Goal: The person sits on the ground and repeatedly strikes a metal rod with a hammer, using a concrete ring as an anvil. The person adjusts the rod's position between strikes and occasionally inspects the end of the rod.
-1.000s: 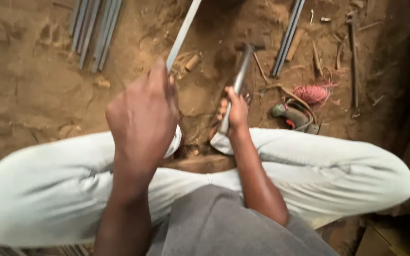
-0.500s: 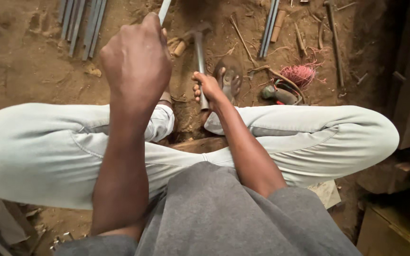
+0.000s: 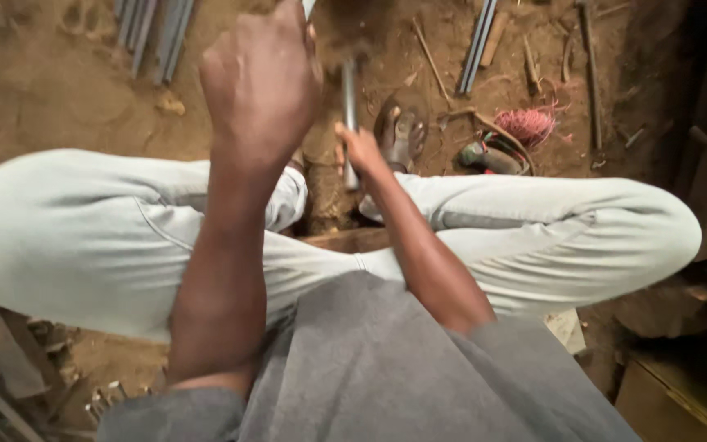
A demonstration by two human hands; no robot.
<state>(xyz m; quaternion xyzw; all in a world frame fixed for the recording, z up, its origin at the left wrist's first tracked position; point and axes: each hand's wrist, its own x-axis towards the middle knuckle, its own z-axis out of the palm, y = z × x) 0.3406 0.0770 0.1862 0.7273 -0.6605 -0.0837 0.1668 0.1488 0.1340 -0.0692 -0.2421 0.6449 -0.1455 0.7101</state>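
My left hand (image 3: 259,82) is raised close to the camera, fingers closed around a thin metal strip (image 3: 309,8) whose end shows at the top edge. My right hand (image 3: 359,147) grips the metal handle of a hammer (image 3: 348,90), its blurred head near the top of the view. I sit with knees spread in pale trousers (image 3: 108,237), and my sandalled foot (image 3: 399,131) rests on the dirt floor just right of the hammer. A wooden block (image 3: 345,239) lies between my legs.
Grey metal strips (image 3: 153,33) lie on the dirt at top left, and another pair of metal bars (image 3: 478,45) at top centre-right. A tangle of red string (image 3: 527,124) and a dark tool sit right of my foot. Wooden pieces are at the lower right.
My left hand has risen toward the camera with the strip. The hammer has swung upward, its head now blurred. The view has tilted down toward my lap.
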